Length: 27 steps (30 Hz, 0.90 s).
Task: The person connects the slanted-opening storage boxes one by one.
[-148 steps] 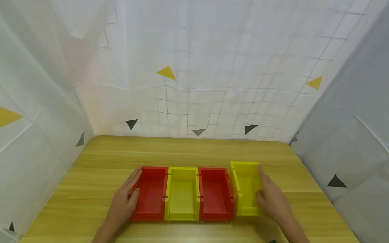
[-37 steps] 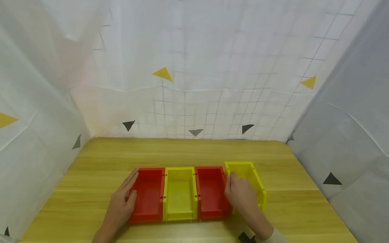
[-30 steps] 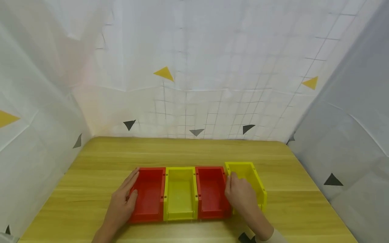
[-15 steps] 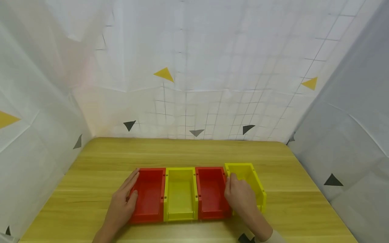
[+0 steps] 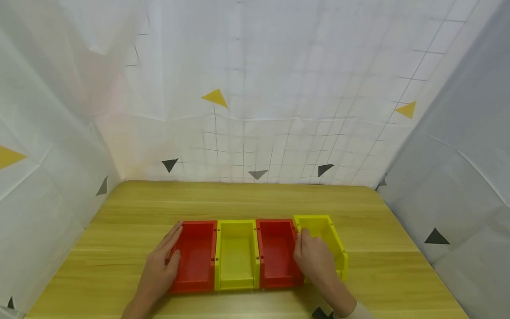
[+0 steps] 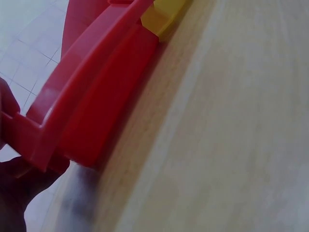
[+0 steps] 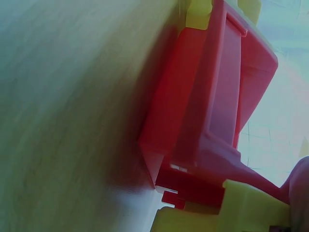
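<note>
Four-sided plastic bins stand side by side in the head view. My left hand (image 5: 157, 268) holds the outer wall of the left red bin (image 5: 194, 252), thumb over the rim and fingers along the outside. A yellow bin (image 5: 237, 254) and a second red bin (image 5: 279, 252) follow in the row. My right hand (image 5: 316, 259) grips the near wall of the right-hand yellow bin (image 5: 338, 248), fingers curled over its rim where it borders the red one. That yellow bin sits slightly farther back than the others. In the right wrist view, a yellow wall (image 7: 256, 208) overlaps the red bin's corner.
The bins are on a wood-grain table (image 5: 119, 239). White sheeting (image 5: 271, 62) with yellow and dark triangles rises behind the table and on both sides. A dark object (image 5: 322, 313) shows beside the right sleeve at the bottom.
Since the oldest frame, my right hand has gone from the end yellow bin's right wall to its left wall. Lately that bin has slid slightly toward me. My left hand stays at the red bin.
</note>
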Tool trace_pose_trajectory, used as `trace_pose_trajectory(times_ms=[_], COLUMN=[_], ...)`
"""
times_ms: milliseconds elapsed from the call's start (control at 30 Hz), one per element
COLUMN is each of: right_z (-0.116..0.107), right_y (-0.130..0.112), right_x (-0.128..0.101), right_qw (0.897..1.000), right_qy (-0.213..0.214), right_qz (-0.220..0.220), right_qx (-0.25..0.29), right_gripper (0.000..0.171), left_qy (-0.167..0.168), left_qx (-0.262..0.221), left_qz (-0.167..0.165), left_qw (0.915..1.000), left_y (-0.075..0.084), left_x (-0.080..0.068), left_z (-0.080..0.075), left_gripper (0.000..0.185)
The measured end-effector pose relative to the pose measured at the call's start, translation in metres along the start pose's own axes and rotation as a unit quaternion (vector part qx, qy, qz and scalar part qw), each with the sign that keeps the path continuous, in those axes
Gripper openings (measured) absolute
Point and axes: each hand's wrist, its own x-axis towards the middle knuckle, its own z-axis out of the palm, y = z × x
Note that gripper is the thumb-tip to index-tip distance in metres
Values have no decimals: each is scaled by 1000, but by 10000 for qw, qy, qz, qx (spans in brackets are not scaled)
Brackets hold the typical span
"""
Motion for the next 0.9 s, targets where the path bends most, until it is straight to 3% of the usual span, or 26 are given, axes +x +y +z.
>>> trace_pose_trajectory(times_ms=[533,900], right_z=[3,5], right_y=[2,3], right_x=[-1,1], right_qw=[9998,9999], right_qy=[170,-97], right_qz=[-87,68], right_qx=[-8,93], right_gripper=[24,24], left_qy=[68,12], left_qx=[118,149], left_qz=[46,-6], left_qw=[9999,9999], left_y=[1,0], left_x=[1,0], left_z=[-1,0], left_gripper=[61,61])
